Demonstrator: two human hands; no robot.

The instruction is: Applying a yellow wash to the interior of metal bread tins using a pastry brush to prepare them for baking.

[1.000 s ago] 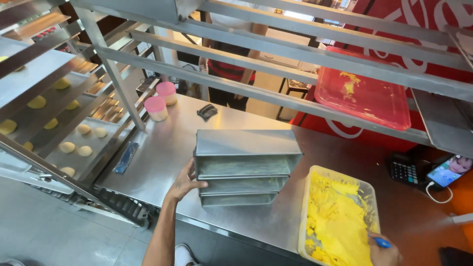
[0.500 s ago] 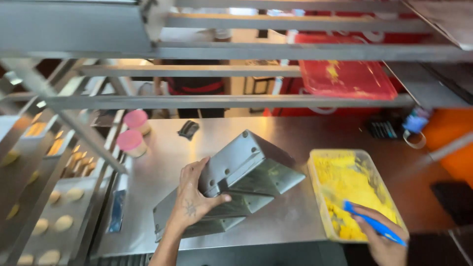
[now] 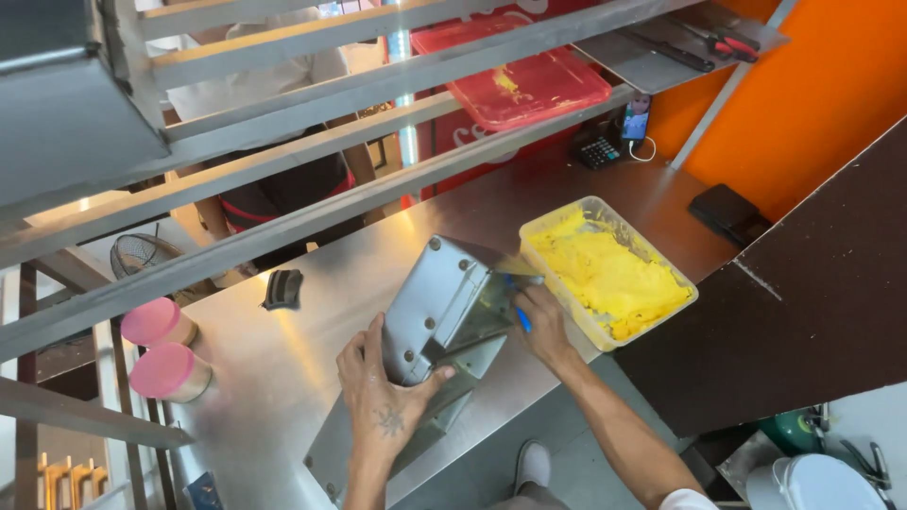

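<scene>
Steel baking tins (image 3: 444, 312), tipped up on the metal counter (image 3: 274, 368) between two hands.

The left hand (image 3: 387, 397) clamps the lower end of the tins, thumb over the edge, while the right hand (image 3: 540, 326) is closed on a blue tool (image 3: 521, 318) (a scraper or brush, hard to tell) at the open side. Rigid and likely weighty, with slick walls, they seem best gripped by the rim. A tub of yellow mix (image 3: 609, 274) sits just beside the right hand.

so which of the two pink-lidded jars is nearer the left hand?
The lower jar, at the table's left edge, is nearer the left hand. The other jar sits just above it, farther up the steel table.
</scene>
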